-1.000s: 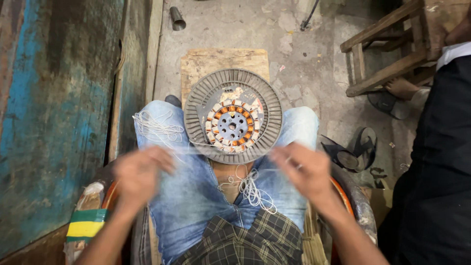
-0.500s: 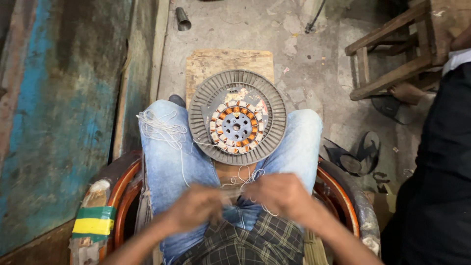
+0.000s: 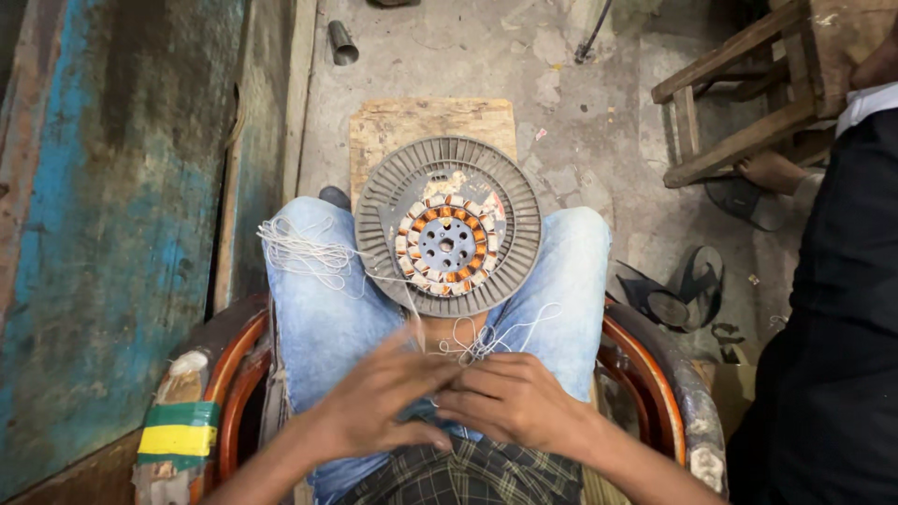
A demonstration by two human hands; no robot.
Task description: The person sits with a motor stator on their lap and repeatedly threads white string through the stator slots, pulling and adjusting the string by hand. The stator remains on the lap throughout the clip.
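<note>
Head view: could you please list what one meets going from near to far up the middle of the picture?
Checked shirt → the two hands, left hand and right hand → tangle of white thread → round motor stator with copper windings → wooden board → concrete floor.

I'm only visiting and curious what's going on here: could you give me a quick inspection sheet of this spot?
Surface: wooden board on concrete floor.
Job's things: round finned motor part with copper windings on the knees; white string.
Clutter: metal pipe, sandals.
Hands: left hand and right hand meet at the lap, handling string.
Cables: dark cable.
Surroundings: blue wall, wooden stool, another person.
</note>
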